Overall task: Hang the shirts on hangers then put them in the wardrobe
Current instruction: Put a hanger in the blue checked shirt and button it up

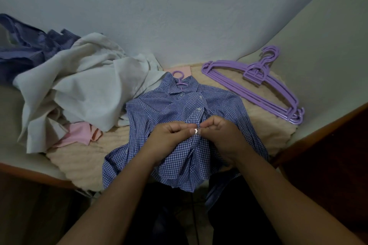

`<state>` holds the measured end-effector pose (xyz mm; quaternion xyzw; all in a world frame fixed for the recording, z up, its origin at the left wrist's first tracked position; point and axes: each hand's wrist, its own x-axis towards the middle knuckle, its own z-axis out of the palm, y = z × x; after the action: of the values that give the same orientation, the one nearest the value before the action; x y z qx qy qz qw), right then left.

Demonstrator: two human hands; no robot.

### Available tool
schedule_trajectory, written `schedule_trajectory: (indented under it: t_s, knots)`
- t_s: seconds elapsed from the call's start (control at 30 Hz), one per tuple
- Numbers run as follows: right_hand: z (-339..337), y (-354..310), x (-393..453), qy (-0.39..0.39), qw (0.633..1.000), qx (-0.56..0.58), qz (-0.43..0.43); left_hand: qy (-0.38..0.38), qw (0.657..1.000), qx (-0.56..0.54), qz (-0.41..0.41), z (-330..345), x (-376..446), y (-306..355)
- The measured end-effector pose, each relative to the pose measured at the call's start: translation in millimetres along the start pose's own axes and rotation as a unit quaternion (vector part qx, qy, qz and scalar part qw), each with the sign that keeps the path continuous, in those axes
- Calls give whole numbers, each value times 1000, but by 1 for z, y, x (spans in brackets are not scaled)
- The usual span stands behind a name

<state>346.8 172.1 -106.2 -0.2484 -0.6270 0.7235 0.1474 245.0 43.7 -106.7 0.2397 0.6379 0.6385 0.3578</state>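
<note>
— Where is the shirt being worked on?

— The blue checked shirt (169, 109) lies front-up in the middle of the bed (258, 125), on a cream quilted cover, its collar toward the far wall and its hem hanging over the near edge. A purple hanger (180, 82) is already inside it; only the hook and neck poke out past the collar.

— And the hands?

— Both meet at the button placket, about halfway down the shirt. The left hand (171, 135) has its fingers curled and pinches the fabric edge from the left. The right hand (221, 131) is curled too, pinching the opposite edge, with a ring showing on one finger. The fingertips of the two hands touch or nearly touch over the placket. Two buttons farther up look fastened.

— The other hangers?

— A stack of purple hangers (258, 89) lies on the far right of the bed, near the wall, well apart from the shirt, hooks pointing to the far right.

— Other clothes?

— On the left sits a heap: a white shirt (79, 85) on top, a pink garment (79, 133) peeking out beneath it on the near side, and a dark blue garment (25, 45) at the far left. The white one just touches the checked shirt's left shoulder.
</note>
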Motion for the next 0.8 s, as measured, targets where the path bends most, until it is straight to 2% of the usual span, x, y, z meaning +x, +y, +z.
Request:
schedule_trajectory:
  t_s: [0.17, 0.33, 0.4, 0.53, 0.6, 0.7, 0.8]
  knots:
    - [-3, 1, 2, -22, 999, 18, 25, -25, 998, -34, -50, -5, 3, 0]
    - [-15, 3, 5, -16, 984, -172, 49, -66, 988, 101, -97, -21, 6, -14]
    - [-16, 3, 6, -4, 982, -189, 27, -56, 989, 95, -97, -22, 7, -14]
    - [-9, 4, 14, 41, 975, -220, -8, 13, 997, 21, -73, -12, 21, -9]
    - [-7, 6, 22, 20, 974, -225, 7, 4, 994, 74, -79, -11, 30, -8]
    - [-10, 14, 32, -23, 960, -271, 66, -42, 964, 223, -136, -15, 38, -10]
    - [-14, 14, 42, 13, 966, -256, 48, 8, 974, 181, -133, -20, 51, -12]
